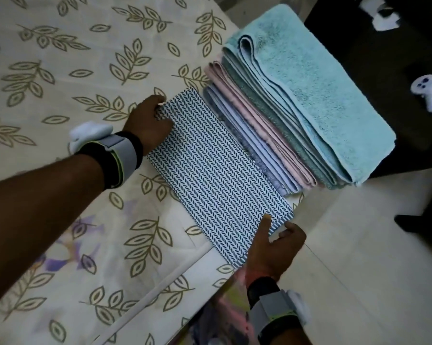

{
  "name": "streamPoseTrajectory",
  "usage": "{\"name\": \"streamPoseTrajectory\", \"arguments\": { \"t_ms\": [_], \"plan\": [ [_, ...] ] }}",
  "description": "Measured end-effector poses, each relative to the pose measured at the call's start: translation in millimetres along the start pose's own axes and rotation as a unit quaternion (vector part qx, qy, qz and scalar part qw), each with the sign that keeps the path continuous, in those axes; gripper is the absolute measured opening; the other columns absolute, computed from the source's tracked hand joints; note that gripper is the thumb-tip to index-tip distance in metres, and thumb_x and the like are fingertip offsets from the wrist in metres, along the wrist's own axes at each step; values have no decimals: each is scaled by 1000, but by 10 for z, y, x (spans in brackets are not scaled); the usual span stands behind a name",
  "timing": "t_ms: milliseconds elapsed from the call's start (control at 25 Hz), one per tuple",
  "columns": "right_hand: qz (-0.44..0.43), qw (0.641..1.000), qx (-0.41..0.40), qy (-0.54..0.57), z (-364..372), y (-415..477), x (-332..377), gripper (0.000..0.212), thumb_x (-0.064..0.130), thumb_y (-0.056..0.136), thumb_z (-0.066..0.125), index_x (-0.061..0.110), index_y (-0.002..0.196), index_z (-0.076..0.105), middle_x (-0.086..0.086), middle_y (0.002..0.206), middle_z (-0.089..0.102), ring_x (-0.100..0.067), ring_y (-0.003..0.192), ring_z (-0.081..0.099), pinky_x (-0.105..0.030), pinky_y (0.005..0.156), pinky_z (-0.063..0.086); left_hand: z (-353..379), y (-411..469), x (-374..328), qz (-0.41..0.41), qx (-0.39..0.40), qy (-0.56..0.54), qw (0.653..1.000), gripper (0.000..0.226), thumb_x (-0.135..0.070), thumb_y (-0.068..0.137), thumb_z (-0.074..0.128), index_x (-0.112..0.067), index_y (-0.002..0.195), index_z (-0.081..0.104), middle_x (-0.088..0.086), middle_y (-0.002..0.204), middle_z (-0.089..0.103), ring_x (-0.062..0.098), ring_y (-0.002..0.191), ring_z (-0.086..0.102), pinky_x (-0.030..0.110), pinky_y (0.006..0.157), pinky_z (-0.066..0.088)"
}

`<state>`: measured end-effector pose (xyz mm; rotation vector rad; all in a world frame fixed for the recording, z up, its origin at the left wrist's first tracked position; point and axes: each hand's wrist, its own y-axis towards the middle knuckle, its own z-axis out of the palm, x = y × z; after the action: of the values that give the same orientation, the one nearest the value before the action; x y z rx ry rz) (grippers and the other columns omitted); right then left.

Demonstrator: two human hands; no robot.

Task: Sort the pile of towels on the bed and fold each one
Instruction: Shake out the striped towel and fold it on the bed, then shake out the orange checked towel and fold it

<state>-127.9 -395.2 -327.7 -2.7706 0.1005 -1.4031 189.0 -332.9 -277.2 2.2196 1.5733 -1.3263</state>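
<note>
Towel (pixel 217 175), folded to a strip on the bed (pixel 60 70), spans from my left hand (pixel 147 123), fingers curled on its far end, to my right hand (pixel 277 247), pinching its near end; stack (pixel 297 108) of folded ones lies just right of both; no loose pile visible, so I judge sorting nearly done.

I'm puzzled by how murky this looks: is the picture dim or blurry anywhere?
Head view: dim, bluish light with no glare; the blue-and-white herringbone cloth towel is sharp mid-frame; the bottom edge below the right hand smears into blur; the dark furniture at top right is nearly black.
</note>
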Motion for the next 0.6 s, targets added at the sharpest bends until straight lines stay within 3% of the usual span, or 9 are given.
{"name": "streamPoseTrajectory", "arguments": {
  "t_ms": [80, 200, 280, 440, 600],
  "plan": [
    [-128, 990, 34, -51, -7, -38, 40, 17, 16, 92, 71, 12, 90, 55, -4, 84, 51, -28, 81, 53, -46, 78, 48, -45, -198, 127, 25, -6, 12, 1000, 60, -21, 97, 57, -15, 152, 33, 9, 155, 37, 28, 141, 37, 34, 113, 32],
    [-252, 957, 113, -92, 81, -228, 250, 20, 7, 88, 69, 16, 77, 54, 3, 72, 49, -23, 71, 49, -45, 68, 44, -121, -595, 323, 47, -44, -22, 998, 58, -12, 93, 59, -12, 148, 39, 9, 153, 39, 24, 141, 37, 19, 109, 26],
    [-299, 935, 170, -84, 203, -460, 404, 16, 5, 87, 66, 17, 80, 57, 4, 74, 52, -21, 72, 50, -44, 67, 44, -221, -921, 565, 39, -54, -37, 997, 59, -10, 93, 60, -13, 148, 39, 7, 155, 37, 21, 143, 34, 16, 109, 23],
    [-360, 884, 290, -68, 488, -1085, 671, 5, 12, 88, 62, 15, 91, 63, 1, 87, 63, -22, 81, 59, -46, 73, 50, -568, -1571, 1277, -28, -42, -58, 997, 61, -10, 92, 62, -17, 149, 41, 4, 157, 35, 21, 145, 32, 30, 119, 24],
    [-408, 828, 382, -51, 776, -1932, 871, 17, 22, 86, 52, 16, 95, 65, -1, 91, 65, -28, 85, 64, -48, 76, 53, -1070, -2333, 2002, -114, -91, -115, 983, 58, -13, 91, 62, -16, 146, 44, 5, 153, 40, 21, 142, 37, 29, 115, 30]
  ]
}}
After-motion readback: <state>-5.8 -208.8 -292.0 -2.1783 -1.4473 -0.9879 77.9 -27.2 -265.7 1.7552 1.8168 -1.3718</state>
